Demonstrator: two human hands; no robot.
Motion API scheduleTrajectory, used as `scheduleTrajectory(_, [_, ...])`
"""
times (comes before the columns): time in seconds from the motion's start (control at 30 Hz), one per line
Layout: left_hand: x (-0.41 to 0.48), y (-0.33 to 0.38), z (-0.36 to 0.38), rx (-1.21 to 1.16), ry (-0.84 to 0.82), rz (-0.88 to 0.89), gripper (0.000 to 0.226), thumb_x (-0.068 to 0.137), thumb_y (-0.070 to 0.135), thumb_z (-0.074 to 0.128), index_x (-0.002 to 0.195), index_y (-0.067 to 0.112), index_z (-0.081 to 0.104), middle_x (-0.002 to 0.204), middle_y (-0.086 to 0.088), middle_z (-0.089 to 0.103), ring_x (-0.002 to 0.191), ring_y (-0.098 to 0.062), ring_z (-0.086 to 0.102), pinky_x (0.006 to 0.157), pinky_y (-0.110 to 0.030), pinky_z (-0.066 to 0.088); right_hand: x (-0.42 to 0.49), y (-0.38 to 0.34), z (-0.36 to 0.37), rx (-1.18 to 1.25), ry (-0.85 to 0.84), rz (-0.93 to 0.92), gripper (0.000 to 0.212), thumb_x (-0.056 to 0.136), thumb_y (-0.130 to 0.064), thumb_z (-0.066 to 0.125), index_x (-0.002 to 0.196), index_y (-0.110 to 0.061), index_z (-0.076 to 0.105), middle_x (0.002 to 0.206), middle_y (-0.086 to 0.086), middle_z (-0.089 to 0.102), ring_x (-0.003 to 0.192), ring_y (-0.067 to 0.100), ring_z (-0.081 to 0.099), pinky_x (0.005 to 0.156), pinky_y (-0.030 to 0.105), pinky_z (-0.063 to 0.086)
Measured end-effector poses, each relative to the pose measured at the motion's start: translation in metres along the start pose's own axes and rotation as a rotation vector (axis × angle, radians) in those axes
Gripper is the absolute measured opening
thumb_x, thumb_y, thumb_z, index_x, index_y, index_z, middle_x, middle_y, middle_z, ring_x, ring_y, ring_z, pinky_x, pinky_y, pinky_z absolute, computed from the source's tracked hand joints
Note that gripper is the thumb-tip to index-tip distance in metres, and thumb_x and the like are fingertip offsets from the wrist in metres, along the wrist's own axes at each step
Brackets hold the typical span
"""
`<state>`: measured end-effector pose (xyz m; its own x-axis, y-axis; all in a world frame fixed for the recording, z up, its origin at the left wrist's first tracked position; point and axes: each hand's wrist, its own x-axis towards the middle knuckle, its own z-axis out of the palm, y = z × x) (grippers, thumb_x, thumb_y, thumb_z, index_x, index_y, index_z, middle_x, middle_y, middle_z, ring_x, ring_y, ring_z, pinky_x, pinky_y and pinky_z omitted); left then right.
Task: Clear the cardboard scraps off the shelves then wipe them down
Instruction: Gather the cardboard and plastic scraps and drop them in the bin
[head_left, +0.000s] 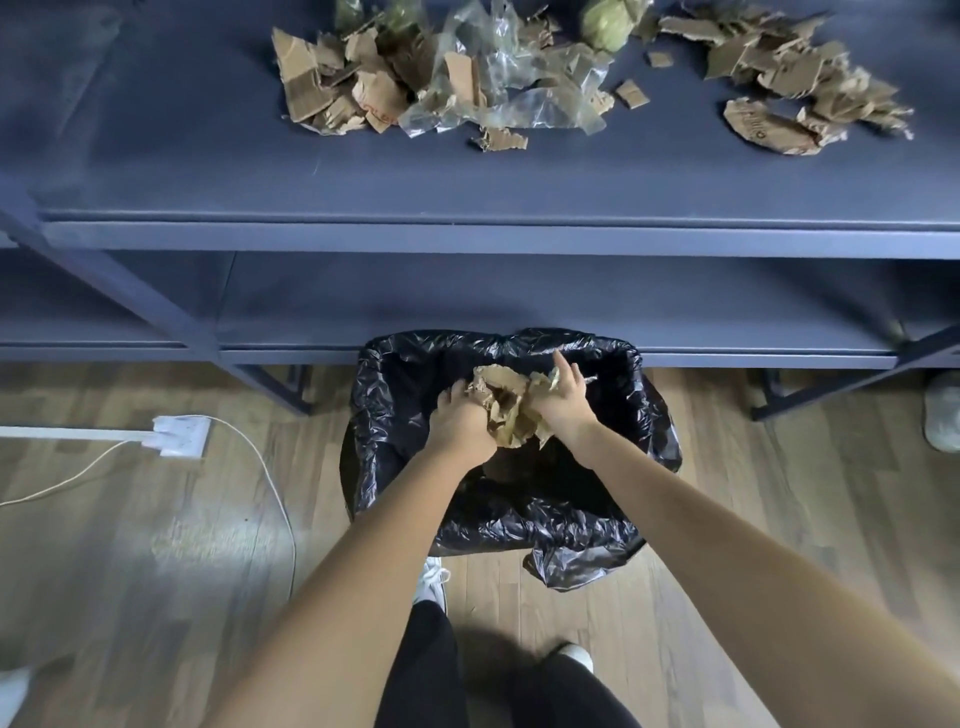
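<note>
Fingers (457, 392) clutching cardboard scraps (506, 408) — over bin (519, 525)

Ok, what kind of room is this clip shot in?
Probably a home room or small office, not a warehouse: a wood plank floor, a dark blue shelf unit strewn with cardboard scraps, and a small bin with black liner beside a wall power outlet.

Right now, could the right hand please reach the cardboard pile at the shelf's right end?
Probably not yet: the right hand and left hand hold scraps over the bin. Nothing blocks that pile otherwise.
</note>
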<state>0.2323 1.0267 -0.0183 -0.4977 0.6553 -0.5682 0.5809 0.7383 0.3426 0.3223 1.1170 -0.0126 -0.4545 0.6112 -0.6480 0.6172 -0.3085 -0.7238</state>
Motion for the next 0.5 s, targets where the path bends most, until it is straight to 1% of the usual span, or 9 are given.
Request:
scheduleTrajectory(0.07, [-0.001, 0.005, -0.001, 0.067, -0.022, -0.009, 0.035, 0.09, 0.013, 0.053, 0.125, 0.006, 0.051, 0.131, -0.012, 0.049, 0.121, -0.031, 0.047, 0.098, -0.038, 0.042, 0.003, 0.004, -0.001, -0.153, 0.03, -0.013, 0.074, 0.09, -0.005, 0.051, 0.149, -0.019, 0.009, 0.157, 0.01, 0.008, 0.142, 0.031, 0.018, 0.114, 0.041, 0.024])
scheduleTrajectory(0.13, [-0.002, 0.006, 0.001, 0.133, -0.039, -0.018, 0.025, 0.093, 0.009, 0.046, 0.115, 0.006, 0.057, 0.12, -0.012, 0.059, 0.112, -0.031, 0.056, 0.09, -0.037, 0.046, 0.004, 0.008, -0.002, -0.222, 0.027, -0.018, 0.069, 0.09, -0.013, 0.054, 0.148, -0.015, 0.017, 0.144, 0.015, 0.036, 0.131, 0.034, 0.04, 0.107, 0.043, 0.038])
scheduleTrajectory(0.17, [-0.003, 0.007, 0.003, 0.147, -0.045, -0.024, 0.026, 0.093, 0.007, 0.044, 0.116, 0.006, 0.057, 0.12, -0.012, 0.06, 0.112, -0.032, 0.056, 0.09, -0.037, 0.047, 0.003, 0.009, -0.002, -0.257, 0.021, -0.006, 0.064, 0.091, -0.017, 0.054, 0.146, -0.015, 0.022, 0.128, 0.012, 0.05, 0.119, 0.034, 0.053, 0.099, 0.043, 0.046])
scheduleTrajectory(0.2, [-0.003, 0.007, 0.004, 0.151, -0.052, -0.027, 0.028, 0.093, 0.006, 0.042, 0.118, 0.006, 0.055, 0.122, -0.013, 0.059, 0.114, -0.032, 0.055, 0.091, -0.038, 0.046, 0.002, 0.01, -0.003, -0.302, 0.018, 0.012, 0.06, 0.091, -0.021, 0.053, 0.145, -0.016, 0.026, 0.111, 0.007, 0.056, 0.104, 0.033, 0.062, 0.09, 0.042, 0.053])
scheduleTrajectory(0.23, [-0.003, 0.007, 0.007, 0.148, -0.055, -0.031, 0.031, 0.092, 0.005, 0.042, 0.122, 0.006, 0.052, 0.124, -0.013, 0.058, 0.116, -0.032, 0.054, 0.093, -0.038, 0.045, 0.0, 0.011, -0.003, -0.356, 0.026, 0.015, 0.058, 0.091, -0.026, 0.052, 0.144, -0.016, 0.029, 0.102, 0.004, 0.058, 0.089, 0.031, 0.066, 0.082, 0.039, 0.056])
scheduleTrajectory(0.3, [-0.003, 0.007, 0.011, 0.124, -0.058, -0.034, 0.034, 0.092, 0.003, 0.04, 0.126, 0.004, 0.046, 0.126, -0.016, 0.056, 0.119, -0.033, 0.051, 0.096, -0.039, 0.043, -0.001, 0.016, -0.002, -0.454, 0.058, -0.013, 0.058, 0.091, -0.034, 0.053, 0.142, -0.016, 0.031, 0.107, 0.006, 0.061, 0.067, 0.023, 0.062, 0.068, 0.034, 0.055])
scheduleTrajectory(0.37, [-0.001, 0.006, 0.015, 0.115, -0.066, -0.028, 0.036, 0.092, 0.004, 0.041, 0.128, 0.001, 0.041, 0.129, -0.019, 0.053, 0.123, -0.033, 0.047, 0.099, -0.04, 0.04, 0.0, 0.021, -0.002, -0.497, 0.079, -0.023, 0.063, 0.09, -0.042, 0.053, 0.143, -0.016, 0.029, 0.122, 0.01, 0.057, 0.056, 0.017, 0.056, 0.056, 0.027, 0.05])
scheduleTrajectory(0.43, [-0.001, 0.005, 0.016, 0.117, -0.075, -0.034, 0.043, 0.092, 0.011, 0.047, 0.131, 0.0, 0.035, 0.135, -0.019, 0.046, 0.128, -0.032, 0.04, 0.101, -0.04, 0.037, 0.002, 0.025, -0.002, -0.482, 0.073, 0.004, 0.068, 0.09, -0.046, 0.051, 0.145, -0.017, 0.024, 0.132, 0.01, 0.047, 0.065, 0.02, 0.061, 0.057, 0.026, 0.05])
scheduleTrajectory(0.5, [0.0, 0.004, 0.018, 0.114, -0.095, -0.055, 0.058, 0.089, 0.012, 0.053, 0.138, 0.002, 0.024, 0.141, -0.018, 0.035, 0.132, -0.031, 0.031, 0.104, -0.04, 0.035, 0.002, 0.027, -0.003, -0.465, 0.057, 0.025, 0.072, 0.091, -0.044, 0.051, 0.147, -0.014, 0.018, 0.143, 0.011, 0.036, 0.101, 0.028, 0.06, 0.08, 0.032, 0.051])
